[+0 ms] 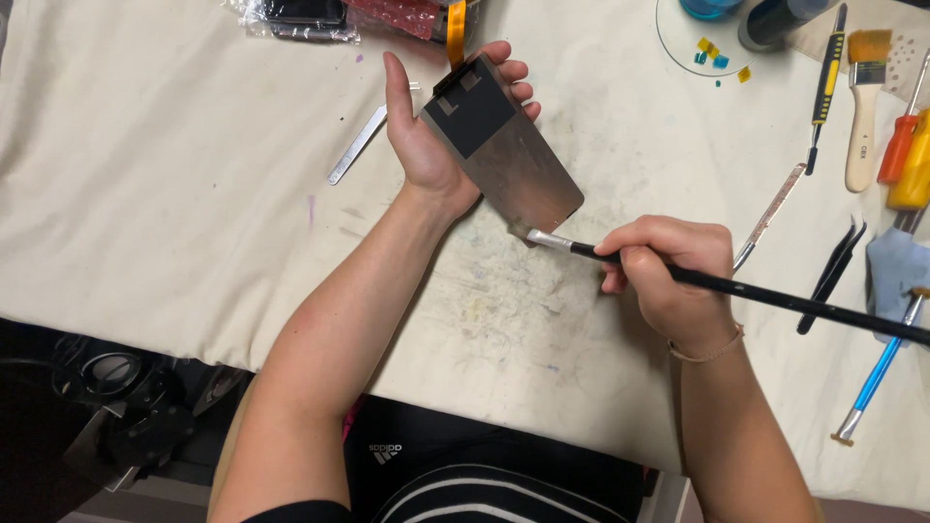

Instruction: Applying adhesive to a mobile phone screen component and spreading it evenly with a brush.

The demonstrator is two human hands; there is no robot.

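My left hand (pixel 423 136) holds a flat grey metal panel (pixel 509 160), tilted, with a black patch at its upper end and an orange ribbon strip sticking up from the top. My right hand (pixel 668 271) grips a thin black-handled brush (pixel 736 289) like a pen. The brush's pale bristle tip touches the lower corner of the panel. Both hands hover over a stained cream cloth (pixel 174 194) that covers the table.
A metal strip (pixel 356 145) lies left of my left hand. To the right lie a wide wooden brush (pixel 865 107), a black-and-yellow tool (pixel 826 87), orange screwdrivers (pixel 906 145), black tweezers (pixel 833 276) and a blue-handled tool (pixel 877 373). Bagged parts (pixel 300 19) sit at the top.
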